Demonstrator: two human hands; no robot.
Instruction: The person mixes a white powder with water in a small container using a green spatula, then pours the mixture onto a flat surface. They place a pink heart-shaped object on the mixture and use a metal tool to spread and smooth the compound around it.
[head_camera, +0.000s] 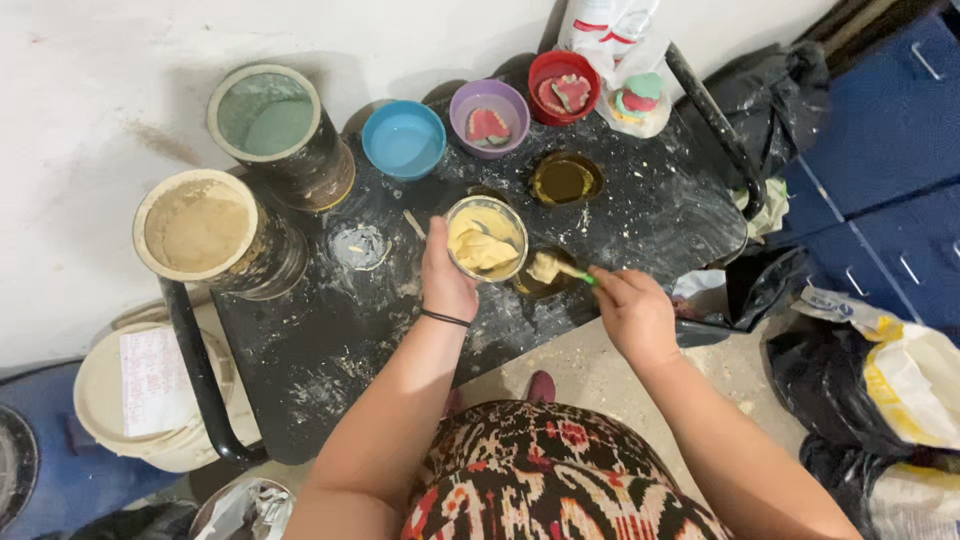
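Observation:
My left hand grips the side of a small metal tin filled with pale yellow paste, standing on a black, paint-smeared table. My right hand holds a green-handled tool whose tip carries a lump of the same yellow paste, just right of the tin and over a small dark jar. A black band circles my left wrist.
Along the table's far side stand two large cans, one of tan paste and one of green, a blue bowl, a purple bowl, a red bowl and a brown dish. A white bucket and black bags flank the table.

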